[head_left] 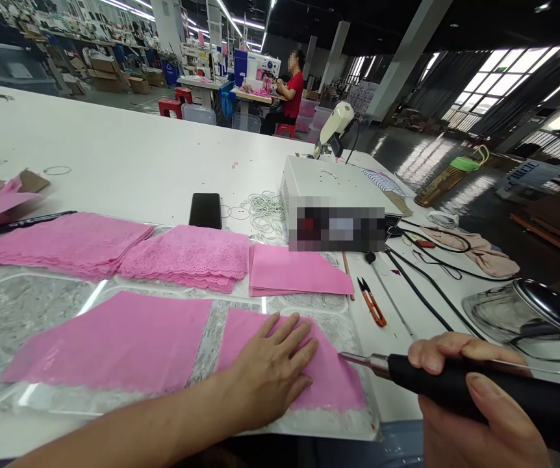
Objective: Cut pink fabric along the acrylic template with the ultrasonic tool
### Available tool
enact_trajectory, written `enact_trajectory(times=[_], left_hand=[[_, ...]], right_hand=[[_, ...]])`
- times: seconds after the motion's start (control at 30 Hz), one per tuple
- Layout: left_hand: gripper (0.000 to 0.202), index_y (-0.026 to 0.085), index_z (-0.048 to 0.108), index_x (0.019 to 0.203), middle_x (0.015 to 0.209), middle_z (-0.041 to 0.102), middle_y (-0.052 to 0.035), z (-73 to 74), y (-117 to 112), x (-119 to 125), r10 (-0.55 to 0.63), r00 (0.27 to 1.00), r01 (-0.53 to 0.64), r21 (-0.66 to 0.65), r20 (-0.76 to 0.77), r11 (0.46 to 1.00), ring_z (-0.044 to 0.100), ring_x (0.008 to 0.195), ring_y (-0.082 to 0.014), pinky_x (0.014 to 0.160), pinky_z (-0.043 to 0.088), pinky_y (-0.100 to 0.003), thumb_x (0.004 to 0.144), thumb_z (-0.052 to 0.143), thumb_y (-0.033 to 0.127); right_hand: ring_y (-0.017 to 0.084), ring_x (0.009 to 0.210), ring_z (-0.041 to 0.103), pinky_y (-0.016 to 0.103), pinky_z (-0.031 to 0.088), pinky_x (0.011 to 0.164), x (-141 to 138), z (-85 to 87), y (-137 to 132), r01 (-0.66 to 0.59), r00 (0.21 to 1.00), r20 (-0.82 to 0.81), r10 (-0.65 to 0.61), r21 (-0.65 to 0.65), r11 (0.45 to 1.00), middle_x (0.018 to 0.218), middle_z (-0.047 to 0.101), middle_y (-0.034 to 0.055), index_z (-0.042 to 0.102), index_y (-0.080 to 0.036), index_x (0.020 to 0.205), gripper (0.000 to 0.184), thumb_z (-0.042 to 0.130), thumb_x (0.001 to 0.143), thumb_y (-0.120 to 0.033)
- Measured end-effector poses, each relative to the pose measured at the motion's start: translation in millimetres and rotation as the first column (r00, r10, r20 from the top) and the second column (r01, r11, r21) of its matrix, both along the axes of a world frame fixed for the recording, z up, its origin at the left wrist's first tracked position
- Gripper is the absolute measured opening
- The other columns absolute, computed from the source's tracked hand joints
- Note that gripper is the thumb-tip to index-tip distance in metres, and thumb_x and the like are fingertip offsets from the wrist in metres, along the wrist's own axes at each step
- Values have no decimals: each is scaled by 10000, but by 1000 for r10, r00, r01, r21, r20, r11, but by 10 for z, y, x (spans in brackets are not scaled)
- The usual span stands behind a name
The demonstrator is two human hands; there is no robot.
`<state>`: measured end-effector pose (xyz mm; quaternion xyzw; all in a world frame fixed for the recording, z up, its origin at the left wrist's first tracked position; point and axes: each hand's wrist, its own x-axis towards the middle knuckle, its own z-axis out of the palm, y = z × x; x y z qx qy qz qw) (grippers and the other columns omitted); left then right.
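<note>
My left hand point(270, 367) lies flat, fingers stretched out, on a pink fabric piece point(331, 380) at the near edge of the white table. A second, larger pink fabric piece point(114, 341) lies to its left on a clear plastic template point(221, 328). My right hand point(475, 403) is wrapped round a black-handled tool point(455, 380) with a metal tip point(355, 359). The tip points left and ends at the right edge of the fabric under my left hand.
Stacks of pink lace point(187, 257) and pink cloth point(294, 270) lie behind the template. A black phone point(205, 210), white elastic rings point(263, 214), a white control box point(333, 195), orange snips point(371, 302), cables and an iron point(528, 315) sit beyond. A person in red point(292, 91) sews far off.
</note>
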<state>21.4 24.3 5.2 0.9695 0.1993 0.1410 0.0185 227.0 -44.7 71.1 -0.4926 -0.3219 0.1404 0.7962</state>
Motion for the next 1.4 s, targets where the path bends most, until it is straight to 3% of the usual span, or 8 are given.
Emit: enact_trajectory(times=[0.73, 0.93, 1.4], left_hand=[[472, 142, 499, 1382, 1471, 479, -123, 28, -8, 0, 7, 1000, -7, -17, -17, 1000, 468, 1328, -315, 1091, 339, -467, 1024, 369, 421], [442, 158, 528, 1344, 1453, 497, -121, 33, -10, 0, 16, 1000, -16, -36, 22, 999, 484, 1311, -298, 1082, 353, -450, 1013, 411, 427], [468, 141, 513, 1372, 1466, 483, -132, 30, -11, 0, 10, 1000, -10, -39, 4, 999, 470, 1330, -319, 1089, 344, -474, 1023, 371, 418]], right_hand=[[129, 539, 520, 319, 503, 491, 20, -30, -61, -121, 992, 34, 122, -20, 992, 696, 570, -14, 584, -205, 757, 120, 619, 643, -218], [118, 492, 483, 306, 469, 451, -38, -31, 76, -75, 996, 50, 72, 59, 995, 665, 549, -23, 571, -199, 728, 146, 600, 592, -247], [122, 518, 508, 333, 487, 487, -98, -66, 199, -126, 989, 80, 123, 36, 991, 698, 551, -15, 565, -192, 758, 151, 589, 625, -258]])
